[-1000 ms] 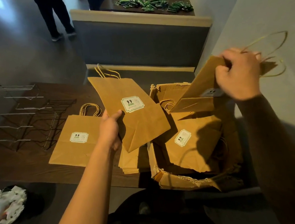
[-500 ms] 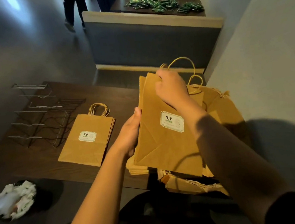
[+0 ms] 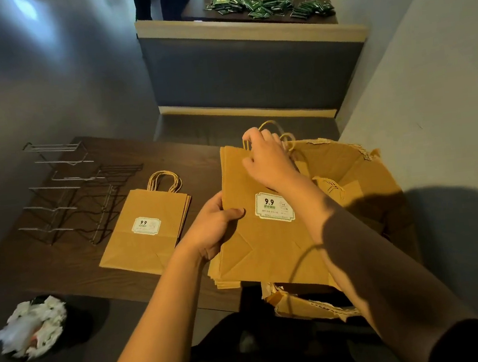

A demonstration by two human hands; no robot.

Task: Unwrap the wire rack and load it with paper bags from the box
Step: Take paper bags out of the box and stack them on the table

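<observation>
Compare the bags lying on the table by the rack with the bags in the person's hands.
The bags lying by the wire rack form a small stack flat on the table, untouched; the held stack is propped up at the box, the left hand gripping its side edge and the right hand at its top. The lying stack's handles show whole; the held stack's are partly hidden by the right hand. Both are brown paper with a white 9.9 label.

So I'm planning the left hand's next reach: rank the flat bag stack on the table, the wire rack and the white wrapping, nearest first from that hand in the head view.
From the left hand:
1. Flat bag stack, just to its left on the table.
2. Wire rack, further left, beyond the stack.
3. White wrapping, far left and low, off the table.
</observation>
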